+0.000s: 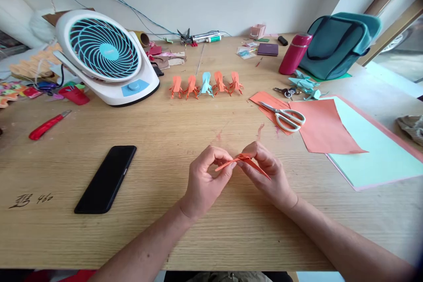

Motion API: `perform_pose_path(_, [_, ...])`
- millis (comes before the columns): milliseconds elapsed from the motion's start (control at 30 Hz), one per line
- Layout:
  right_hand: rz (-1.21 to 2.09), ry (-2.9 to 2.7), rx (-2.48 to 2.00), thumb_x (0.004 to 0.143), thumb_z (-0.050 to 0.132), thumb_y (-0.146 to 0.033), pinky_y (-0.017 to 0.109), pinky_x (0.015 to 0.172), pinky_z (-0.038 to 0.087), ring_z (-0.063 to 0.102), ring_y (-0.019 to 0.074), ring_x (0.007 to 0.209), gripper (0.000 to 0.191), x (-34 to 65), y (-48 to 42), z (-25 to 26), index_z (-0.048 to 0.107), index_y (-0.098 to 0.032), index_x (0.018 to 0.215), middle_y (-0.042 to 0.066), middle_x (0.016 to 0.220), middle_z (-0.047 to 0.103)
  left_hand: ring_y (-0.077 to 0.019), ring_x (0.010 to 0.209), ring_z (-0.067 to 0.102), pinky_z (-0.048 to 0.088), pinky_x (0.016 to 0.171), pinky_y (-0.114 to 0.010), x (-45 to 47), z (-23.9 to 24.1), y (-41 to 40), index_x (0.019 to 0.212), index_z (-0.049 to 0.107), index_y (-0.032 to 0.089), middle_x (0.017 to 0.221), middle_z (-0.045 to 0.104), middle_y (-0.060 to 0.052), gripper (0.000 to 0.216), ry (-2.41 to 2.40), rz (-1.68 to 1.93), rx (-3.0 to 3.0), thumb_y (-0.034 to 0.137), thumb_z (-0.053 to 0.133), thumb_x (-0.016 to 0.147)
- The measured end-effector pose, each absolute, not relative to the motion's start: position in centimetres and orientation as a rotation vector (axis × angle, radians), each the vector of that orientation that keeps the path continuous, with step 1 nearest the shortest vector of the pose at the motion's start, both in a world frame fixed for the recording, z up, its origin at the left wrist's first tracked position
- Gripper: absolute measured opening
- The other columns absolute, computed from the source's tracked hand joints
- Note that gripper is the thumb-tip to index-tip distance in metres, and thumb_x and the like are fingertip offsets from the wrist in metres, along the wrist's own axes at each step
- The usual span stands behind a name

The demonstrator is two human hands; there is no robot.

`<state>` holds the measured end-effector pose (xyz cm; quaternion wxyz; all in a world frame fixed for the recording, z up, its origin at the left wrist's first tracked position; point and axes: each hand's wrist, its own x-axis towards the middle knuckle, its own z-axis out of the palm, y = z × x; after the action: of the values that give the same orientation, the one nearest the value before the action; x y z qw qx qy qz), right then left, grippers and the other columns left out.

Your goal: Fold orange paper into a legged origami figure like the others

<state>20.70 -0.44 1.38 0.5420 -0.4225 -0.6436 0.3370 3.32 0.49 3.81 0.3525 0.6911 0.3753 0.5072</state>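
Both hands pinch one orange folded paper piece (254,167), with narrow pointed strips sticking out to either side, held above the wooden table. My left hand (207,178) grips it between thumb and forefinger at its left part. On the other side, my right hand (269,176) has thumb and fingers closed on its middle and right part. The fingers cover some of the folds. Beyond the hands stands a row of several folded paper insects, orange ones (219,83) with a light blue one (206,84) in the middle.
White-handled scissors (289,119) lie on orange paper (325,125) and pale green sheets (373,158) at right. A black phone (105,179), red utility knife (49,125) and white fan (105,53) are left. Behind are a pink bottle (295,53), teal bag (333,46) and keys (288,92).
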Motion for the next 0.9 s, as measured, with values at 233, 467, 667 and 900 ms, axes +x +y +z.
perform_pose_path(233, [0.665,-1.628,-0.854,0.092,0.066,-0.010,0.035,0.081,0.050,0.062,0.0182,0.089,0.021,21.0,-0.7,2.1,0.070,-0.027,0.102,0.003,0.095,0.066,-0.0124,0.087,0.069,0.057,0.079,-0.024,3.3,4.5,-0.7,0.097,0.062,0.021,0.096,0.069,-0.002,0.026,0.787,1.487,2.195,0.000,0.072,0.084])
perform_pose_path(467, [0.715,-1.589,-0.842,0.092,0.067,-0.014,0.036,0.082,0.052,0.064,0.0191,0.092,0.016,20.3,-1.0,2.1,0.072,-0.027,0.101,0.004,0.096,0.068,-0.0123,0.087,0.070,0.058,0.079,-0.023,3.2,4.6,-1.1,0.098,0.062,0.022,0.095,0.068,-0.002,0.027,0.799,1.530,2.245,0.000,0.070,0.085])
perform_pose_path(667, [0.631,-1.623,-0.902,0.092,0.067,-0.018,0.036,0.077,0.053,0.064,0.0195,0.085,0.009,20.2,-1.0,2.2,0.070,-0.026,0.096,0.005,0.091,0.067,-0.0128,0.081,0.065,0.055,0.074,-0.024,3.1,4.9,-1.0,0.091,0.063,0.020,0.089,0.066,-0.003,0.015,0.904,1.473,2.137,0.006,0.068,0.089])
perform_pose_path(900, [0.416,-1.766,-0.952,0.091,0.064,-0.012,0.034,0.070,0.052,0.063,0.0186,0.081,0.018,20.4,-1.1,2.6,0.070,-0.026,0.100,0.005,0.088,0.065,-0.0139,0.077,0.061,0.051,0.071,-0.025,2.5,4.1,-0.4,0.094,0.063,0.021,0.087,0.062,-0.004,0.013,1.018,1.354,2.424,0.009,0.059,0.092])
